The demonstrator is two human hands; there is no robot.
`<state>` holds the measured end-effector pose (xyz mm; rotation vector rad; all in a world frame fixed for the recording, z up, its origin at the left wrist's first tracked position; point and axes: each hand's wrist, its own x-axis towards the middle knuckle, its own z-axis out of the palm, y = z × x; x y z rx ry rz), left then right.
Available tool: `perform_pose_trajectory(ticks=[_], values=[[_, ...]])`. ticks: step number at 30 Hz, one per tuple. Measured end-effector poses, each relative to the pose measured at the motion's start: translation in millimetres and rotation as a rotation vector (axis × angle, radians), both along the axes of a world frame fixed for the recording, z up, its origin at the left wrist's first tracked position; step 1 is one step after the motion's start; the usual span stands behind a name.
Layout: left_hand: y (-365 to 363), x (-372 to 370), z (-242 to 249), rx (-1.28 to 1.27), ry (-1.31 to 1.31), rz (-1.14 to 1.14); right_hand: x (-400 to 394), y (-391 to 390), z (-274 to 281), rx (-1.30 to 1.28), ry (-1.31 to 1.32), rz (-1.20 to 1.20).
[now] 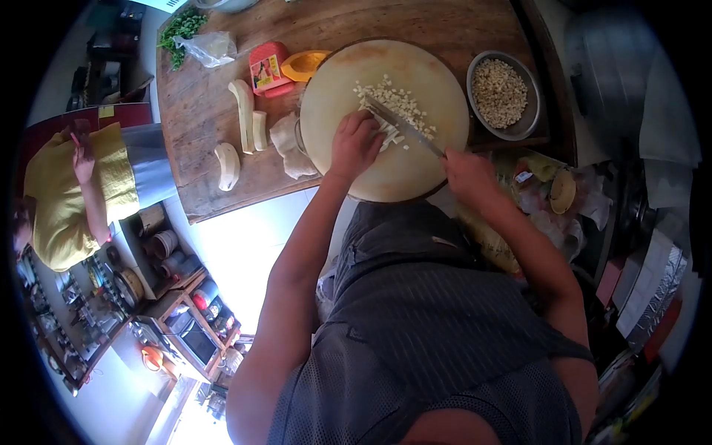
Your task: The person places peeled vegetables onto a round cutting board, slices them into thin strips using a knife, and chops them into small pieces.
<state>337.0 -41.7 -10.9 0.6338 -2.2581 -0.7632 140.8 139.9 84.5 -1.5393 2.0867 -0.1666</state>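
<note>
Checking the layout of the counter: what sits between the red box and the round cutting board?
In the head view, an orange piece lies between the red box and the cutting board, touching the box.

The brown wooden bench looks worn and matt, its grain showing. On it lies a round pale wooden chopping board, smooth and dull. The long knife has a grey metal blade with a faint shine. The round grey metal bowl has a dull, brushed rim. A clear crumpled plastic bag looks glossy, and the red plastic packet is shiny. The person's dark mesh cloth vest is matt and ribbed.
</note>
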Motion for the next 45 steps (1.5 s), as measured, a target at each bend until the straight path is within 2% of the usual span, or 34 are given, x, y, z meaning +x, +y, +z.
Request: perform_pose_trajectory(ticks=[5,7,11,16,20,22,26,29,32,39,45], values=[[-3,-1,-3,-0.020,0.013,-0.006,17,-5,20,0.015,-0.004,0.010],[-2,1,-4,-0.004,-0.019,-0.013,25,-16,12,-0.030,-0.103,-0.072],[-6,2,-5,-0.002,-0.007,-0.025,34,-57,-26,-0.137,-0.103,-0.036],[-2,1,-8,-0.054,-0.020,-0.007,38,-94,-37,-0.201,-0.097,-0.006],[4,3,-5,0.011,-0.015,0.025,34,-90,-31,-0.179,-0.126,-0.036],[5,4,-5,0.061,-0.018,0.040,27,-72,-25,0.085,-0.072,-0.068],[6,6,-9,0.058,-0.017,0.046,15,-31,-25,0.103,-0.088,-0.052],[4,7,-7,0.047,-0.021,0.024,14,-22,-27,0.021,-0.097,-0.050],[5,9,4,0.051,-0.027,0.017,13,-24,-7,0.074,-0.029,-0.046],[4,9,-3,-0.015,-0.051,-0.027,20,1,29,-0.034,-0.083,-0.025],[0,5,-3,0.000,-0.032,-0.022,26,-11,10,-0.001,-0.091,-0.055]])
